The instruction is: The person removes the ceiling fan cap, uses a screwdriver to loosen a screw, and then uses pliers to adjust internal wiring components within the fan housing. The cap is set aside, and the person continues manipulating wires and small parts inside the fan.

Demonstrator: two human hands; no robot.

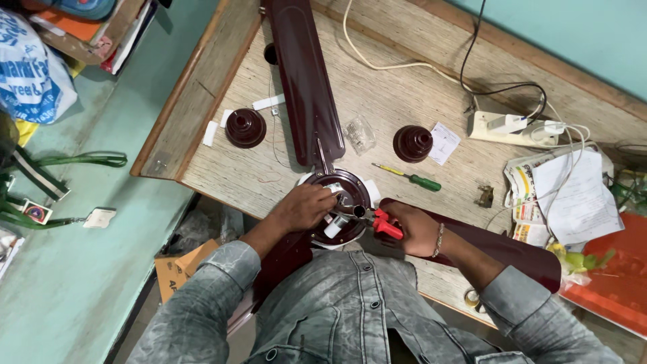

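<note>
The left hand (304,207) is closed over the top of the dark red ceiling fan motor (340,205), which sits at the near edge of the wooden table (202,101); the right hand (414,229) is clamped on red-handled pliers (384,226) biting at the motor's centre shaft. The hub partly overhangs that edge, so a hard twist could tip it off; the pliers could also slip towards the left fingers
</note>
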